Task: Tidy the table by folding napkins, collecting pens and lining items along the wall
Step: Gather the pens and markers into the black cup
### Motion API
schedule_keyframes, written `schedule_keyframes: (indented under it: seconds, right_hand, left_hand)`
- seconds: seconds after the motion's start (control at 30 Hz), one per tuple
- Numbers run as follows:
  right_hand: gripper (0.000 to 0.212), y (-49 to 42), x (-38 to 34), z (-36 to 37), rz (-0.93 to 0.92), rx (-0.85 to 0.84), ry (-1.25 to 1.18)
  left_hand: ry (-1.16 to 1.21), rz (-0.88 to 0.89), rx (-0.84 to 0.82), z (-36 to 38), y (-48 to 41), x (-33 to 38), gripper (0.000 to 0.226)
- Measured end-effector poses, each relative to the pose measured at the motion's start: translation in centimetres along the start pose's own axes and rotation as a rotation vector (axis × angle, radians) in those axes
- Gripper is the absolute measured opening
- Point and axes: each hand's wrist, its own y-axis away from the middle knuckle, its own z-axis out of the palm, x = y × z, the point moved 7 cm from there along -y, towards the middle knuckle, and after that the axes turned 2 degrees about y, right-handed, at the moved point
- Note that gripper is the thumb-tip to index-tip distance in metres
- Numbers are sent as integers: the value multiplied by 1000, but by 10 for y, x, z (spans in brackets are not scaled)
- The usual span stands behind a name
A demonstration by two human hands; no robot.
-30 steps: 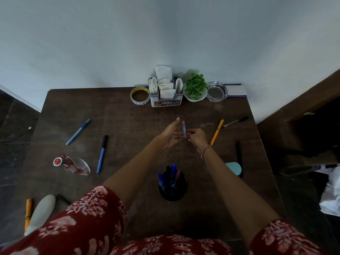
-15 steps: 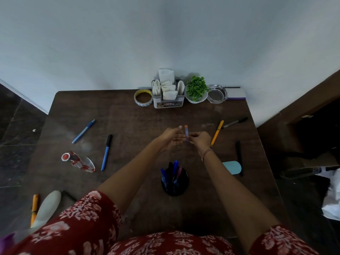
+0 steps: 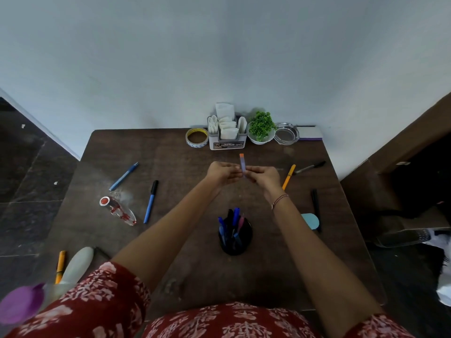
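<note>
**A:** Start with the table (image 3: 170, 162). It is dark wood with loose pens lying across it, and the napkin holder (image 3: 227, 142) stands at its far edge against the wall.

**B:** The black pen cup (image 3: 235, 242) stands between your forearms with several pens upright in it. It looks light and narrow, so you could probably tip it if you push a pen in at a slant.

**A:** Your left hand (image 3: 220, 173) and right hand (image 3: 264, 174) are raised beyond the cup. The fingers of both are curled in and their tips meet on the purple pen (image 3: 242, 163). Both hands pinch its lower half, and neither carries anything else.

**B:** The pen stands upright between your fingertips, orange end up, clear of the table.

**A:** Expect it to be light, stiff and smooth, so it may slide in a loose pinch. Take it at mid-barrel with one hand. You cannot tell whether the orange end is a cap, so don't lift it by that end.

**B:** The orange pen (image 3: 288, 176) lies just beside your right wrist. It is thin and round and will likely roll if nudged, so pinch it across the barrel.
</note>
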Motion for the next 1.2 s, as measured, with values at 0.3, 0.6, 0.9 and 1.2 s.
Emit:
schedule_keyframes:
  seconds: [0.3,0.6,0.9,1.2]
  right_hand:
    - [24,38,-18,-1,-45,-86,-49]
    - [21,77,-17,-6,-132,-122,87]
    - [26,119,-44,-10,-508,16,386]
    - [9,142,-46,-2,-597,-61,539]
  left_hand:
    - [-9,115,110,-5,42,7,16]
    - [-75,235,143,-13,80,-3,17]
    - [-415,377,235,-24,116,-17,11]
    - [-602,497,240,-25,139,-36,13]
